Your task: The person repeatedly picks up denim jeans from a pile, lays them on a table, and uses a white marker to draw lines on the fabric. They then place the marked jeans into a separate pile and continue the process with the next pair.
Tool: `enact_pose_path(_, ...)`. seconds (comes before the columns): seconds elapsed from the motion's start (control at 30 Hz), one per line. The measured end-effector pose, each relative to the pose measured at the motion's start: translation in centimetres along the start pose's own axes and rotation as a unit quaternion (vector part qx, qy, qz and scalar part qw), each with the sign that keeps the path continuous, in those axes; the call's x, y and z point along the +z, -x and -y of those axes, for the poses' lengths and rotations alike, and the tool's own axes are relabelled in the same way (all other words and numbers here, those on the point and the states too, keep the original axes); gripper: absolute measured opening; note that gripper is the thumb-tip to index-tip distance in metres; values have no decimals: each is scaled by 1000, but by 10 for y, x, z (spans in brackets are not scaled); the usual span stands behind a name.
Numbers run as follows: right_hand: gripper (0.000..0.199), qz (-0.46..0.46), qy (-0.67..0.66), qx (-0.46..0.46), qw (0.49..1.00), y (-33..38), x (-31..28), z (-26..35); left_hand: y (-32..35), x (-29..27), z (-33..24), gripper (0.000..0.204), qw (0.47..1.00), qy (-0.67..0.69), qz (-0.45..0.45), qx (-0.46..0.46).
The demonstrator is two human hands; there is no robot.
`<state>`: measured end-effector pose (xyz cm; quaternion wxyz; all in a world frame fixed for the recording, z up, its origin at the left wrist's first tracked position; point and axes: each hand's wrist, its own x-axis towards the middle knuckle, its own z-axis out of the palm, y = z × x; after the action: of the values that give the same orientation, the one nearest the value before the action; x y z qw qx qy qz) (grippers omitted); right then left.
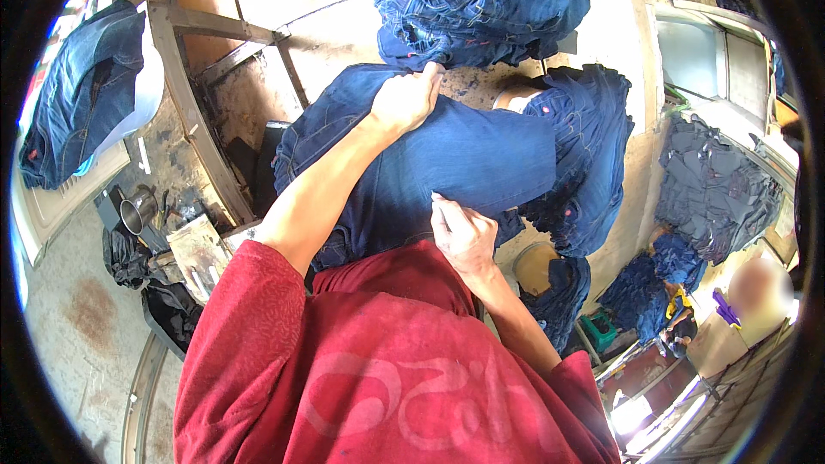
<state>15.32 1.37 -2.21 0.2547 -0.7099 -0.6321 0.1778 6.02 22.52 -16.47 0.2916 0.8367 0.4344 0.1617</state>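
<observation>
A pair of blue jeans [481, 155] lies spread in front of me, one leg stretching to the right. At the far edge of this leg, my left hand [406, 103] is closed with its fingertips gripping the denim. My right hand [465, 239] pinches the leg's near edge between thumb and fingers. Just beyond my left hand rises a stack of folded blue jeans [481, 4] with gathered waistbands. To the right, more dark blue jeans [584, 155] hang in a draped heap, partly behind the stretched leg.
Folded jeans [86, 94] rest on a stand at the left, beside a wooden frame [193, 112]. A metal mug [138, 210] stands among clutter below it. Toward the right lie a heap of black garments [713, 189], crumpled blue denim [640, 292] and a green crate [599, 329].
</observation>
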Motion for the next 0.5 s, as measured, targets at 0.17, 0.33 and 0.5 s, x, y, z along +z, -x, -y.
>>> enact_pose_path(0.17, 7, 74, 74, -3, 995, -2, -5, 3, 4, 4, 1, 23, 1000, -3, -2, 3)
enact_pose_path(0.33, 20, 74, -69, 96, 990, -5, -26, 4, -2, -26, -12, 31, 1000, 27, -5, 11)
enact_pose_path(0.5, 29, -1, -46, 90, 995, -6, -29, -9, 65, -115, -52, 29, 996, -40, -78, 14)
